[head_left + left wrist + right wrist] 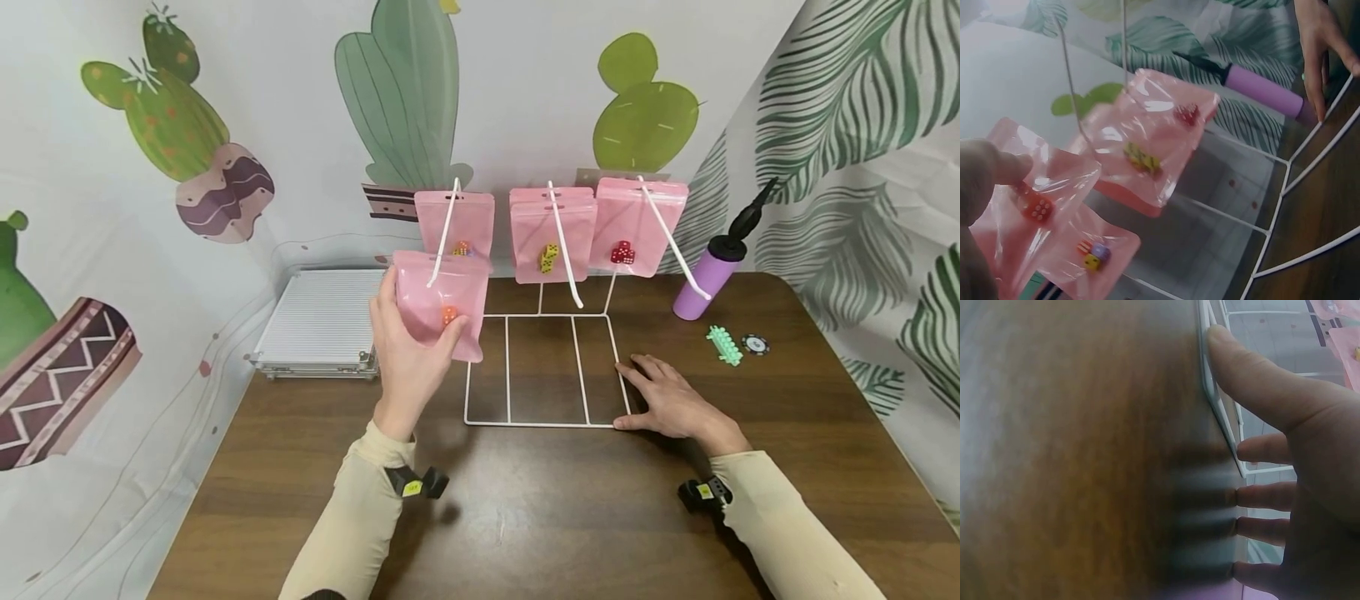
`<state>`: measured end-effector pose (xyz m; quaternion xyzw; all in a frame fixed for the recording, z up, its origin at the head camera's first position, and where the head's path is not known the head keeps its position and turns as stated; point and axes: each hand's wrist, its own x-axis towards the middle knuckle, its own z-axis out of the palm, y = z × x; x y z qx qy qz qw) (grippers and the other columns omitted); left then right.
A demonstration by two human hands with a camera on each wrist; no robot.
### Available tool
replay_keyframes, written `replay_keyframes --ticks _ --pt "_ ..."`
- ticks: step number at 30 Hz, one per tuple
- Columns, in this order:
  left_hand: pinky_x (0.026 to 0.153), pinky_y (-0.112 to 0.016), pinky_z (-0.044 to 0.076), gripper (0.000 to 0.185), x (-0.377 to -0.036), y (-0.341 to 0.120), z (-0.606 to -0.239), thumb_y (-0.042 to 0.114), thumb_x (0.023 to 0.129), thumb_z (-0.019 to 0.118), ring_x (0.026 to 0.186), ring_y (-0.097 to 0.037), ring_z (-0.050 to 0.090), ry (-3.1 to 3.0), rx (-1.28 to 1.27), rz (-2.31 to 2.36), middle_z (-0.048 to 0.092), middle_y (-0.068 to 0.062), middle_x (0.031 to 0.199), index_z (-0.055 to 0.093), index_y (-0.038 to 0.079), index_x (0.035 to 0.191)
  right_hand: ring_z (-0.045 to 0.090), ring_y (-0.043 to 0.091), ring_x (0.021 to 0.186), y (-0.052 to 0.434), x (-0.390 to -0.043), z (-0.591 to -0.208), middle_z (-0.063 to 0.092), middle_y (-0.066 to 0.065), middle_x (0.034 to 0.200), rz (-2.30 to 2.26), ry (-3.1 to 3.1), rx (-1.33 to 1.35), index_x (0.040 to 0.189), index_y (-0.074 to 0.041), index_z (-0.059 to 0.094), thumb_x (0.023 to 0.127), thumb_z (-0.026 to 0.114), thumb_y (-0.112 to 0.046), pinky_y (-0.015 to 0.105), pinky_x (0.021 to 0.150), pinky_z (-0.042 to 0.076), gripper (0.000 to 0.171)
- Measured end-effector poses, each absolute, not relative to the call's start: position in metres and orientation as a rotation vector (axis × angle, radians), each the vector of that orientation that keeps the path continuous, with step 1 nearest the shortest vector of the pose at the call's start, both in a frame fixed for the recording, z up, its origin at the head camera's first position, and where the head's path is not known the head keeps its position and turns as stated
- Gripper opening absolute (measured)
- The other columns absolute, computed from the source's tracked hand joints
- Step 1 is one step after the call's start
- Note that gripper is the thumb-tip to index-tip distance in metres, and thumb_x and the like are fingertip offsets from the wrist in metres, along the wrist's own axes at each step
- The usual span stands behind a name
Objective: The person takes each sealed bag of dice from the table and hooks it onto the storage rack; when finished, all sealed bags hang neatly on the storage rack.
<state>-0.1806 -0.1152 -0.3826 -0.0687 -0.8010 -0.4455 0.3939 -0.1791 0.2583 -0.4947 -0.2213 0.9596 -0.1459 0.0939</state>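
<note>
My left hand [411,358] pinches a pink zip bag [420,292] holding an orange die [1037,207], thumb in front and fingers behind. The bag's top edge overlaps the tip of the left hook [447,225] of a white wire rack [540,425]. Behind it, on that hook, hangs a pink bag [431,218] with small mixed-colour dice. The middle hook carries a bag [528,229] with yellow dice, the right hook one [618,217] with red dice. My right hand [667,404] rests with fingers spread at the rack base's right side, its thumb touching the front corner.
A silver ridged case [322,321] lies at the left back of the brown table [525,517]. On the right stand a purple hand pump [705,283], a mint-green bumpy piece [724,345] and a dark round chip [755,344]. A printed fabric backdrop rises behind the rack.
</note>
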Motion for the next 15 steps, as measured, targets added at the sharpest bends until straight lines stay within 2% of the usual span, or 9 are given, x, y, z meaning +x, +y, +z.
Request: replay_keyframes --ticks 4,15 --pt "0.09 -0.045 0.042 0.099 -0.21 -0.109 -0.388 0.035 0.07 0.087 0.109 -0.029 0.047 -2.001 -0.188 -1.118 0.046 -0.02 0.119 0.031 0.013 0.15 0.023 0.053 0.137 0.259 -0.178 -0.495 0.03 0.032 0.149 -0.441 2.852 -0.661 0.147 -0.002 0.038 0.078 0.069 -0.063 0.067 0.108 0.023 0.097" --pt "0.1 -0.043 0.042 0.101 -0.279 -0.098 -0.398 0.034 0.074 0.083 0.114 -0.03 0.045 -1.988 -0.169 -1.097 0.041 -0.022 0.126 0.022 0.01 0.151 0.024 0.053 0.137 0.259 -0.178 -0.493 0.031 0.032 0.149 -0.456 2.854 -0.664 0.147 -0.002 0.038 0.078 0.07 -0.061 0.067 0.109 0.023 0.096"
